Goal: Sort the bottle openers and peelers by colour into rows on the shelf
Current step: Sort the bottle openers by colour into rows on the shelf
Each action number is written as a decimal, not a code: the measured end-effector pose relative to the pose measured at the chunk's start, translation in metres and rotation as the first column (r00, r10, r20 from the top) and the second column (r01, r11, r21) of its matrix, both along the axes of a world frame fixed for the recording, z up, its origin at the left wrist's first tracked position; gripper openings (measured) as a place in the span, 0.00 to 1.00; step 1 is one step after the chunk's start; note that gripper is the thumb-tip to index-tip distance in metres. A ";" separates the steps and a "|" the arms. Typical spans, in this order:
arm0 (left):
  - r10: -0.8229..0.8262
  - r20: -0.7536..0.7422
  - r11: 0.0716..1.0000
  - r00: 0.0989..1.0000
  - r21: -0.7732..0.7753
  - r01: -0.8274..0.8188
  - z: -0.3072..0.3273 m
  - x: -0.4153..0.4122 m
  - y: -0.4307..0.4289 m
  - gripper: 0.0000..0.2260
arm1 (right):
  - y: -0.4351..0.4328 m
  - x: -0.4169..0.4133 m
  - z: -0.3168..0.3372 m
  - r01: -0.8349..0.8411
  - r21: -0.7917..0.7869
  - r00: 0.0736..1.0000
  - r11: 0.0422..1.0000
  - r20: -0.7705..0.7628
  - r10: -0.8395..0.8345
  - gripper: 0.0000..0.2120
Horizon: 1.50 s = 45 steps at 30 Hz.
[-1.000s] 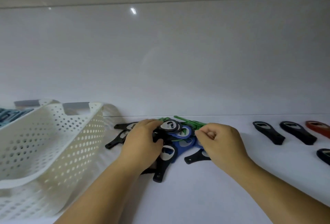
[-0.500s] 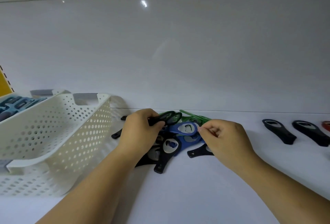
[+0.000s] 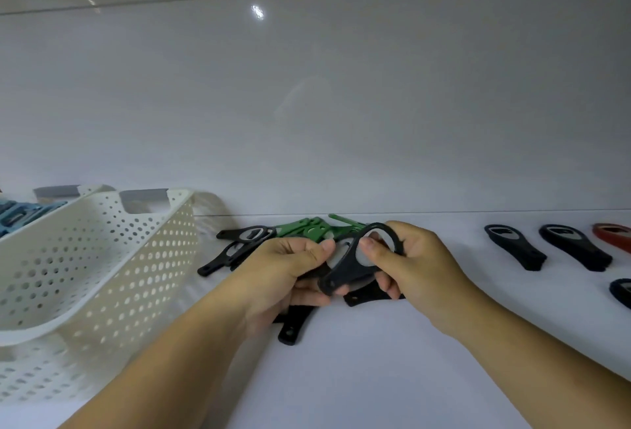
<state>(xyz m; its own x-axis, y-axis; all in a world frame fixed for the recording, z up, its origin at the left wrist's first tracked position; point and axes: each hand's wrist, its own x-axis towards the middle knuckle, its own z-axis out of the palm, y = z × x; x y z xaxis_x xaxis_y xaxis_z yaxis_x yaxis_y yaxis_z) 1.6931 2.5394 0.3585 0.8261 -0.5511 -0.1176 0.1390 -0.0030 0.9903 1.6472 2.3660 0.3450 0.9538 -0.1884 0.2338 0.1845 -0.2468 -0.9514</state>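
Bottle openers in a mixed heap (image 3: 249,240) on the white shelf (image 3: 375,377), partly hidden behind both hands; green pieces (image 3: 307,228) at the back, shapes hard to tell. Far left, perforated white plastic basket (image 3: 102,258), cut off by the frame. Left hand (image 3: 290,271) and right hand (image 3: 406,264) together pinch one matte black opener (image 3: 345,271), raised above the heap. Right: two black openers (image 3: 512,246) laid flat, a red one (image 3: 614,235) cut off

Left of the left hand I see a white perforated basket (image 3: 102,258), tilted, with grey handle inserts at its far rim. Beyond it sits a second basket (image 3: 68,191), mostly hidden. Behind both hands a glossy white back wall (image 3: 341,104) carries a small light reflection (image 3: 257,12).
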 end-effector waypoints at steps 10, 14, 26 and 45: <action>0.075 -0.200 0.964 0.977 -0.238 -0.123 0.007 0.003 0.003 0.07 | -0.008 0.003 0.004 0.142 0.332 0.989 0.933 -0.005 -0.148 0.02; -0.021 -0.184 0.965 0.983 -0.262 -0.028 0.006 0.005 0.004 0.11 | -0.001 -0.003 0.006 0.031 0.349 1.000 0.936 -0.015 -0.027 0.01; -0.098 -0.060 0.971 0.993 -0.223 0.082 -0.002 0.001 0.000 0.15 | 0.021 -0.011 -0.001 0.063 0.119 0.992 0.991 0.097 -0.075 0.12; 0.230 -0.434 0.772 0.871 -0.464 -0.434 -0.007 0.030 0.009 0.13 | 0.037 -0.007 -0.015 -0.105 -0.855 0.920 0.508 0.111 0.376 0.07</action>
<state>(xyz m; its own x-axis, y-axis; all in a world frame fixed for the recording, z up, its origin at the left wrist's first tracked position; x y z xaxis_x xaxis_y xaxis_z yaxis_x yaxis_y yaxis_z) 1.7229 2.5487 0.3513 0.9322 -0.3056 -0.1937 0.3488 0.6161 0.7062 1.6397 2.4025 0.3305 0.8088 0.4446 0.3850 0.5551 -0.7933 -0.2502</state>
